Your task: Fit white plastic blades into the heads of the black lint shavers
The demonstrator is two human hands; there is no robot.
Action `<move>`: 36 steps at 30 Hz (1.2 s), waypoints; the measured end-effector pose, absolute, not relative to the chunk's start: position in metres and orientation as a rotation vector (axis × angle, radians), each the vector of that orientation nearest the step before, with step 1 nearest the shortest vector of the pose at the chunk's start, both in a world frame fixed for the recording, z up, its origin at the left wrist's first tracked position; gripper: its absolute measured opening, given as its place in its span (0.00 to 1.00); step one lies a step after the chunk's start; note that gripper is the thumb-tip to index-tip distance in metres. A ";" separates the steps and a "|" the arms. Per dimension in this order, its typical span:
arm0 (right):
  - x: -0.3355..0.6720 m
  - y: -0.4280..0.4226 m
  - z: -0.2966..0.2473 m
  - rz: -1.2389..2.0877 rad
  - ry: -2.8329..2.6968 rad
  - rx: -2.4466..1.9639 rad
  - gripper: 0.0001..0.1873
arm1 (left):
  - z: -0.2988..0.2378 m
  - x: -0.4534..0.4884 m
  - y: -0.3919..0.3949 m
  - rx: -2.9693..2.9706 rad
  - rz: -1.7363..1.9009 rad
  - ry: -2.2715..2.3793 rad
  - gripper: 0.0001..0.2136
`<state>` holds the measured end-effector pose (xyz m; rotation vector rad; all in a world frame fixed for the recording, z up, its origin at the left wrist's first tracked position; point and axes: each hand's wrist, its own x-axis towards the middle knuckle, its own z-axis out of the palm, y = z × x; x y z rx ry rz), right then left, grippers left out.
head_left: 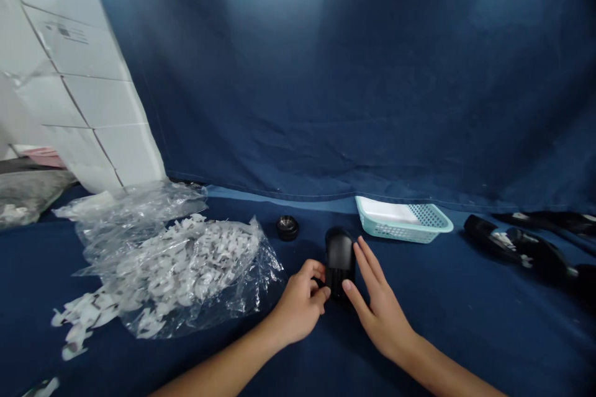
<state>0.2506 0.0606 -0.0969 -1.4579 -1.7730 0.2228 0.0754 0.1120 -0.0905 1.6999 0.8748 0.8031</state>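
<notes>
**Black housing held between both hands**

I have a matte black rounded plastic housing upright between the hands. The left hand is closed against its side, fingers curled. The right hand is open, its fingers splayed beside it. Just past the left fingertips sits a small round black cap, with a clear plastic bag of white pieces further left. Beyond the right fingertips lies a pale turquoise plastic basket.
</notes>
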 end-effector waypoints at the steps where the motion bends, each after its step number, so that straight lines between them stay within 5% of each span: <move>1: 0.251 0.061 -0.098 0.231 -1.770 -1.459 0.33 | -0.091 0.075 0.113 1.684 0.803 0.871 0.09; 21: 0.240 0.050 -0.099 0.197 -1.918 -1.658 0.29 | -0.081 0.075 0.115 1.443 0.814 0.947 0.06; 36: 0.239 0.056 -0.099 -0.141 -2.047 -1.565 0.26 | -0.087 0.075 0.118 1.614 0.773 0.886 0.09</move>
